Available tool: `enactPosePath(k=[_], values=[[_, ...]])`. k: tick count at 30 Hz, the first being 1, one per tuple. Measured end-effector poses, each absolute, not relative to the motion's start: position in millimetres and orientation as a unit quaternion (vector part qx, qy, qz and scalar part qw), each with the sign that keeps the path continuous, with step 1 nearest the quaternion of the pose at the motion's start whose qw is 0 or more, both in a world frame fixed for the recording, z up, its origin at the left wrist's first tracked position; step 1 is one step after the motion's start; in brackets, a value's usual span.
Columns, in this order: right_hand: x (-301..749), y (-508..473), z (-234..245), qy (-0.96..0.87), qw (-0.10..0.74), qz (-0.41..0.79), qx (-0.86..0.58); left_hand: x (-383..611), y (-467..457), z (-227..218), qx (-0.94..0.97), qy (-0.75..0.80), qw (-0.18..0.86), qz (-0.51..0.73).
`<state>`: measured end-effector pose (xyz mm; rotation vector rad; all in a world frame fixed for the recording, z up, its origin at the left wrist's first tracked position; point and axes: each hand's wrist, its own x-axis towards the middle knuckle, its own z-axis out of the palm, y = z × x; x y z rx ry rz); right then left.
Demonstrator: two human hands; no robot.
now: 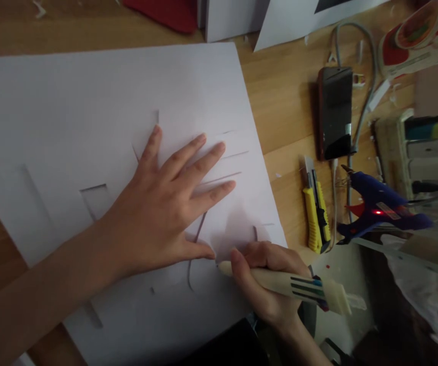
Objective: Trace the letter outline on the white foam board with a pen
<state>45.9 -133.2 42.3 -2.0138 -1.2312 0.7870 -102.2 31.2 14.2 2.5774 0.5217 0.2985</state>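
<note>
A large white sheet of board (pixel 69 96) with several cut slits and a small rectangular opening (pixel 94 201) lies on the wooden table. My left hand (pixel 169 198) rests flat on it, fingers spread, thumb pointing at the pen tip. My right hand (pixel 268 284) grips a thick white multicolour pen (pixel 306 287), its tip at the sheet close to my left thumb. Coloured sliders show near the pen's back end. Part of the sheet is hidden under my left hand and forearm.
Right of the sheet lie a yellow box cutter (pixel 316 213), a black phone (pixel 335 112) with a grey cable, and a blue glue gun (pixel 382 206) with a red light lit. A printed paper cup (pixel 413 40) is at top right. White panels (pixel 237 20) and a red piece (pixel 169 12) stand at the far edge.
</note>
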Motion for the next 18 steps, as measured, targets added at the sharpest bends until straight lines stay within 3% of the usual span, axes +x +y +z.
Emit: enactPosePath(k=[9, 18], values=[[43.9, -122.1, 49.6, -0.504, 0.269, 0.274, -0.773, -100.8, 31.2, 16.2, 0.935, 0.203, 0.273, 0.099], [42.9, -113.4, 55.9, -0.579, 0.247, 0.251, -0.735, -101.9, 32.8, 15.8, 0.954, 0.181, 0.221, 0.09]])
